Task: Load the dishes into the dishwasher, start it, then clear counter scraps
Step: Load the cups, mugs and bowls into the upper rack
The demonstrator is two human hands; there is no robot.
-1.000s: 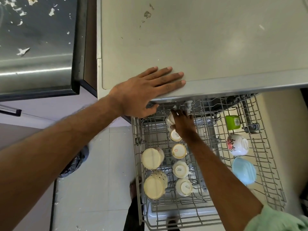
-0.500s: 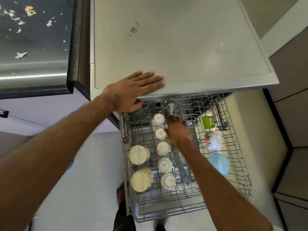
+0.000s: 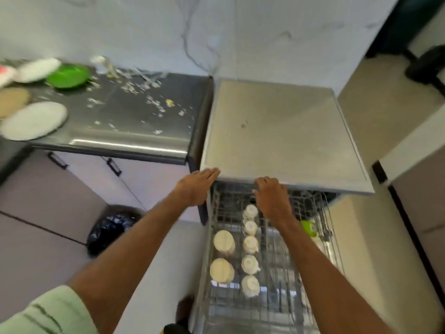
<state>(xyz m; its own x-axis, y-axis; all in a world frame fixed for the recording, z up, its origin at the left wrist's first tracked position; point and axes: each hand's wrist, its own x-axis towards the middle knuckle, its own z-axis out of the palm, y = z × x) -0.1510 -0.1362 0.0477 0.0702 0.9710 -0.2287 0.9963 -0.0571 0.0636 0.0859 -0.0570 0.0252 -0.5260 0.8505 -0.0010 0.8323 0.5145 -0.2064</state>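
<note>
Cups (image 3: 250, 244) in rack (image 3: 330, 239), pulled out below dishwasher (image 3: 277, 131); counter (image 3: 125, 131) w/ plates (image 3: 33, 120) to its left.

No legible text anywhere.

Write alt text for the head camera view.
At the front edge of a dishwasher top, the left hand is outstretched and the right hand has curled fingers, above a pulled-out rack of upturned cups. Plates and scraps lie on the counter to the left.
</note>
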